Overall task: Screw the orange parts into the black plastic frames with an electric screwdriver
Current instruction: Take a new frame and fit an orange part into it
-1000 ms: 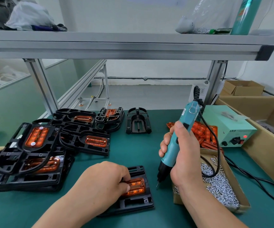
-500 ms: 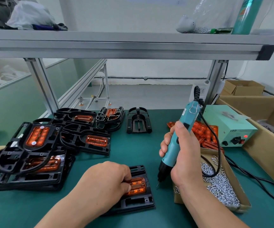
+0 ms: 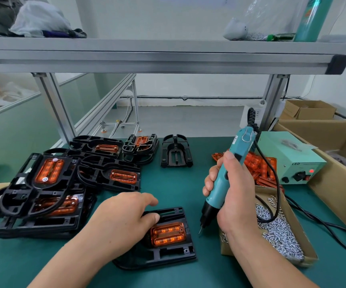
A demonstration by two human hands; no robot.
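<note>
Mat (image 3: 178,186), green, under aluminium shelf (image 3: 168,59) — left hand (image 3: 122,223) rests relaxed on black frame (image 3: 168,253), right hand (image 3: 236,194) grips screwdriver (image 3: 239,147).

Bright, even, soft-shadowed light; sharp centre, wide-angle bowing at edges.
</note>
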